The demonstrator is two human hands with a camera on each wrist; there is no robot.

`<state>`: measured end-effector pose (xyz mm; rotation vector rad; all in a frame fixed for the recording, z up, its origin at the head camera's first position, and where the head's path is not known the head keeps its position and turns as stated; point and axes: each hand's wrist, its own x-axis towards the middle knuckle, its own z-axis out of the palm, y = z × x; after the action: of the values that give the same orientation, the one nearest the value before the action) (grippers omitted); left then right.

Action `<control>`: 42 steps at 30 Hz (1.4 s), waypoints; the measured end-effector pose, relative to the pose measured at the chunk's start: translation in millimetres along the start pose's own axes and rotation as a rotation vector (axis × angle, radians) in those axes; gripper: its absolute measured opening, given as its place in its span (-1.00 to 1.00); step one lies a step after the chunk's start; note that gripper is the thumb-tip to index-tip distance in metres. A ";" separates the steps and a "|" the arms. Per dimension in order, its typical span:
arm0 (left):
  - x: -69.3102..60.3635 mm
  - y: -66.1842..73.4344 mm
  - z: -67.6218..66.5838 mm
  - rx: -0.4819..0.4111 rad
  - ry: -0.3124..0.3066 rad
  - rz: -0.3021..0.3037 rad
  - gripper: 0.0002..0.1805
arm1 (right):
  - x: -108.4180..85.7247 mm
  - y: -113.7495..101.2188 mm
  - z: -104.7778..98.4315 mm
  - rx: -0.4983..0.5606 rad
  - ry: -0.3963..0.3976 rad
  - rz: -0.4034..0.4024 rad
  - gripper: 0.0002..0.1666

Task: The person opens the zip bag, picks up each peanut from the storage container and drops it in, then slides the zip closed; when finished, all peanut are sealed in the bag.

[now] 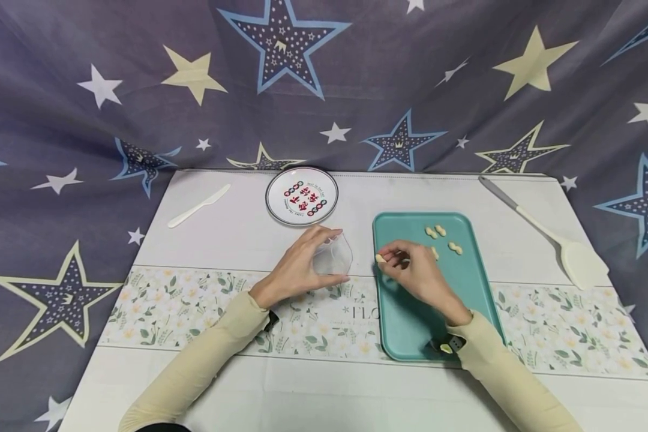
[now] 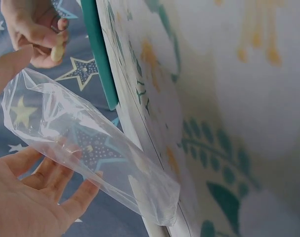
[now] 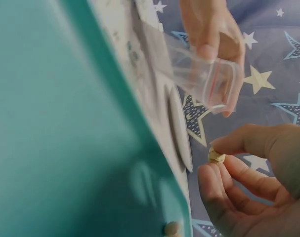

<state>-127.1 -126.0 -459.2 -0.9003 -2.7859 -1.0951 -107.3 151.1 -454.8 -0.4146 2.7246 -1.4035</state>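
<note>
From my end I see the left hand (image 1: 294,267) with its fingers curved round a clear zip bag (image 1: 333,257), mouth up, while the right hand (image 1: 418,273) pinches an in-shell peanut (image 3: 216,156) near the left rim of the teal tray (image 1: 470,279). I expect the bag to be light, limp and slick, so I'd take it by its zip edge to keep the mouth spread. The peanut's shell should be dry and crackable, calling for a gentle fingertip pinch.

Peanut (image 1: 435,254) on tray (image 1: 410,333) partly hidden behind right hand (image 1: 414,273).
</note>
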 end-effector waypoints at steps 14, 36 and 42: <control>0.2 2.0 2.6 -0.022 -0.006 0.012 0.05 | 9.7 -28.4 8.2 0.079 -0.017 -0.027 -0.81; 1.1 9.4 -0.3 -0.026 0.001 0.010 0.04 | 19.8 -41.3 27.0 0.145 -0.109 -0.054 -0.86; 1.1 8.5 1.3 -0.029 0.006 0.013 0.03 | 18.8 -38.9 26.5 0.137 -0.115 -0.051 -0.83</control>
<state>-123.3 -119.7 -454.7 -0.9156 -2.7625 -1.1365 -112.7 103.8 -437.5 -0.5419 2.5269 -1.5169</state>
